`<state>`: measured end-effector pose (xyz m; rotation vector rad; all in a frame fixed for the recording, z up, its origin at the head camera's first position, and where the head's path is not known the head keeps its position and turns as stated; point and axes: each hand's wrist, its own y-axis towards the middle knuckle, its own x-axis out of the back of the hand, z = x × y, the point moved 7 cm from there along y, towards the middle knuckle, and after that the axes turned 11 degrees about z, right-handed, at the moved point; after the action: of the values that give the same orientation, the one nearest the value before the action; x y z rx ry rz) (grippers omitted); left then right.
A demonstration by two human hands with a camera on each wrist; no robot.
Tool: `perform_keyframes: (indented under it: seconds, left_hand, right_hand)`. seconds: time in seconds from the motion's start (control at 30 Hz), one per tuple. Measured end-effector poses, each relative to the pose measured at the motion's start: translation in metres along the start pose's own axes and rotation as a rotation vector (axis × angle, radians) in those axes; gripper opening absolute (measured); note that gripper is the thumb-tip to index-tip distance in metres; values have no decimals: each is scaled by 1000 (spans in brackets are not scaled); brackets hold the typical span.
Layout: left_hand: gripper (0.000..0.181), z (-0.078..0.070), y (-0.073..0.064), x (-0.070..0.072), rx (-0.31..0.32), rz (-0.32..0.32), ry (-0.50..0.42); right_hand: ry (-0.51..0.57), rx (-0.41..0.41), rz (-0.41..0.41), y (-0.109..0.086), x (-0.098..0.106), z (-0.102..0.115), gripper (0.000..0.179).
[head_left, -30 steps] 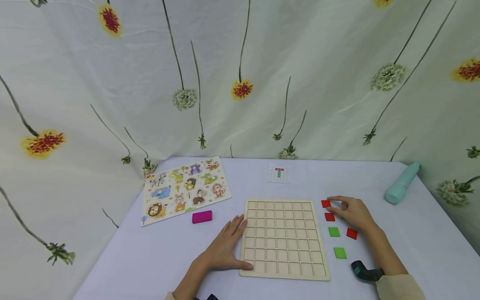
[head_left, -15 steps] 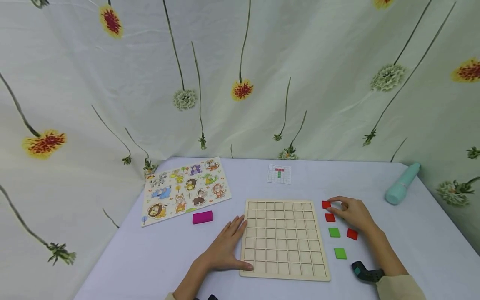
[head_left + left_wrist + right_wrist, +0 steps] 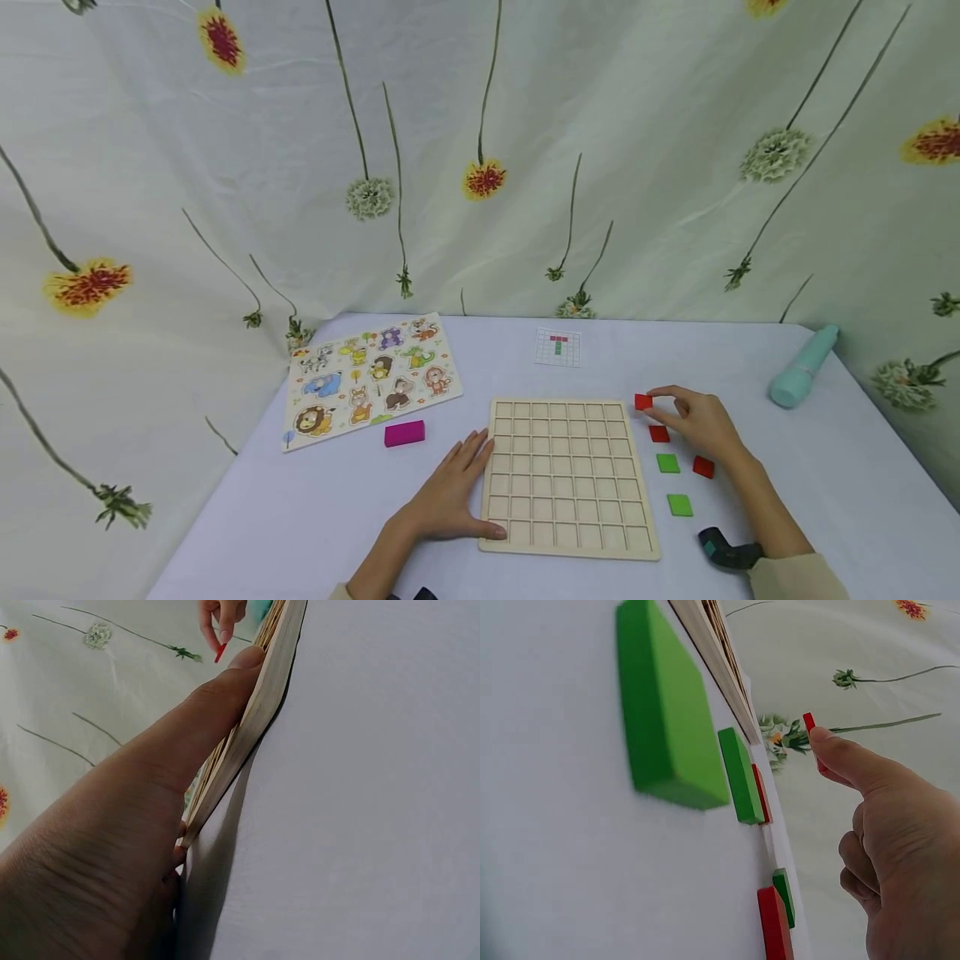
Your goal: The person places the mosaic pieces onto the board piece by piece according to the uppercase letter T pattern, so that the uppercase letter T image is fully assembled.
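Observation:
Above the table, my right hand [image 3: 699,418] pinches a small red square tile [image 3: 642,402] between thumb and fingertips, just off the board's upper right corner. The right wrist view shows the pinched tile [image 3: 808,721] raised above the tabletop. My left hand [image 3: 452,492] lies along the left edge of a pale wooden grid board [image 3: 566,479], fingers extended, thumb on the front left corner. The left wrist view has that thumb [image 3: 217,697] across the board's rim. Beside the board lie a red tile [image 3: 659,434], another red tile [image 3: 703,467], a green tile [image 3: 668,463] and a second green tile [image 3: 680,505].
A small card [image 3: 558,347] with a red and green T pattern lies behind the board. An animal puzzle [image 3: 375,379] and a magenta block [image 3: 404,433] are at left, a teal bottle-shaped object [image 3: 804,368] at right. Another green tile [image 3: 784,898] shows in the right wrist view.
My right hand has lifted the red tile from the table and shifted it slightly left, toward the board. The left hand and the board have stayed put.

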<state>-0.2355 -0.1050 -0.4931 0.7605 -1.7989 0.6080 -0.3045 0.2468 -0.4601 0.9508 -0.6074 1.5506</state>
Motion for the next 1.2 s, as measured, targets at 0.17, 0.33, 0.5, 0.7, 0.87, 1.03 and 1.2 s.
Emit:
perform_keyframes:
  seconds: [0.17, 0.33, 0.5, 0.7, 0.87, 1.03, 1.2]
  left_hand:
    - [121, 0, 0, 0, 4, 5, -2]
    - [121, 1, 1, 0, 4, 4, -2]
    - [121, 2, 2, -2, 21, 20, -2]
    - [121, 4, 1, -2, 35, 34, -28]
    - [122, 4, 1, -2, 32, 21, -28]
    - [121, 4, 1, -2, 27, 14, -31]
    - [122, 1, 2, -2, 28, 2, -13]
  right_hand:
    - [3, 40, 6, 2, -7, 15, 36]
    - [12, 86, 14, 5, -19, 37, 35]
    - [35, 150, 33, 9, -34, 58, 31]
    - [47, 142, 53, 9, -45, 69, 33]
    - [40, 129, 44, 7, -45, 70, 34]
    - [47, 151, 37, 5, -47, 74, 35]
    - [18, 186, 29, 5, -54, 82, 35]
